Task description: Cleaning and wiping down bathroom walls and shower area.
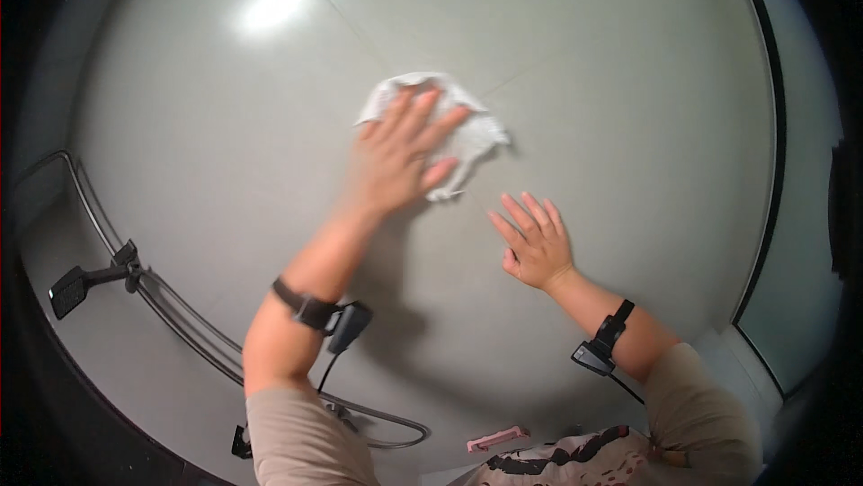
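Observation:
My left hand (391,158) lies flat over a crumpled white cloth (472,138) and presses it against the smooth grey wall (611,126). Its fingers are spread, and the palm hides part of the cloth. Slight blur softens the edge of this hand. Lower and to the right, my right hand (537,248) is held with its fingers stretched out and apart, nothing in it. It is at or close to the wall surface; whether it touches cannot be made out.
A black shower head (72,291) and its bent metal hose (184,333) are at the left. On the right stands a black-framed glass panel (809,216). A small pink object (497,438) sits near the bottom. Thin seams cross the wall; black straps with small devices are on both forearms.

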`<state>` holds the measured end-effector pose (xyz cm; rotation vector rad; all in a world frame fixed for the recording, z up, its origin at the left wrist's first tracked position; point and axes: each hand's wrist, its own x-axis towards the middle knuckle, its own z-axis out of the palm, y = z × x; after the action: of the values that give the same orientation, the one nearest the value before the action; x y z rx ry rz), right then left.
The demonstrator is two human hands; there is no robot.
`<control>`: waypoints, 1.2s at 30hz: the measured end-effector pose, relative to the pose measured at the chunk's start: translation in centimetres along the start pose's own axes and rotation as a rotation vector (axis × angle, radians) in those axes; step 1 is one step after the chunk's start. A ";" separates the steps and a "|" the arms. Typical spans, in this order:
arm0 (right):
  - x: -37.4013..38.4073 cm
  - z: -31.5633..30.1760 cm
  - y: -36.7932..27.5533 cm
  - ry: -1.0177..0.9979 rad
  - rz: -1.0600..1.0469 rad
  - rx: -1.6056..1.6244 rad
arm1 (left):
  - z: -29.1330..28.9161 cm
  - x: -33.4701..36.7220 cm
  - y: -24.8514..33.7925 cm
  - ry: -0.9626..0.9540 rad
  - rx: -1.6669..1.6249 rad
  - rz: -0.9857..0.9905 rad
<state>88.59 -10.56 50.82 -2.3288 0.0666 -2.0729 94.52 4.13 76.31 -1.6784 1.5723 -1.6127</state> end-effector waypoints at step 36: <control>6.1 -3.1 1.6 -0.362 0.066 0.307 | 9.5 9.2 0.6 0.299 0.040 -0.169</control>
<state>86.19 -12.45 57.17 -2.4187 -0.1662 -1.4780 100.05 -7.91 77.42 -1.6474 1.5512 -2.0472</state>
